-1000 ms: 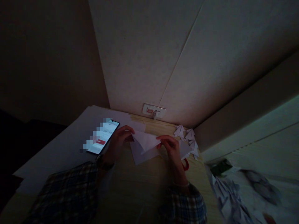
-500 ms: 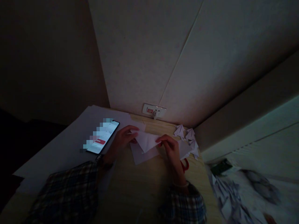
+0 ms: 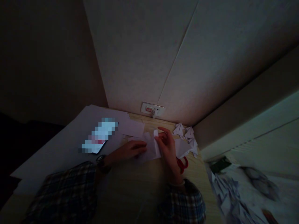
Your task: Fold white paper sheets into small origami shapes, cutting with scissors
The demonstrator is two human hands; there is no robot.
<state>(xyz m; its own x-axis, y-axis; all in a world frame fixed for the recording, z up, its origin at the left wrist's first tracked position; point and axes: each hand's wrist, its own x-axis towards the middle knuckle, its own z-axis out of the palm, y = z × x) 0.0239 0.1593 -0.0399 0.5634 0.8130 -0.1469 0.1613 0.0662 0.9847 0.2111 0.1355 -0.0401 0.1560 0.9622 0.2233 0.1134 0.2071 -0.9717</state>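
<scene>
My right hand [image 3: 166, 144] pinches a piece of white folded paper [image 3: 156, 133] between thumb and fingertips, holding it upright. To its left is my left hand [image 3: 130, 150], its fingers stretched out at the edge of a white paper sheet [image 3: 149, 144] and holding nothing that I can see. That sheet lies under and between both hands. Red-handled scissors [image 3: 183, 163] lie beside my right wrist, partly hidden by paper. Several folded paper pieces [image 3: 189, 133] sit at the right rear of the wooden table [image 3: 130, 186].
Large white sheets [image 3: 70, 137] cover the table's left side, with a lit phone [image 3: 100, 137] on top. A wall socket [image 3: 153, 109] with a plug sits behind the table. Below the right edge lies a heap of folded papers [image 3: 230, 199].
The folded paper, held by both hands before as a triangle, is now upright in my right hand. My left hand has let go and moved down toward me.
</scene>
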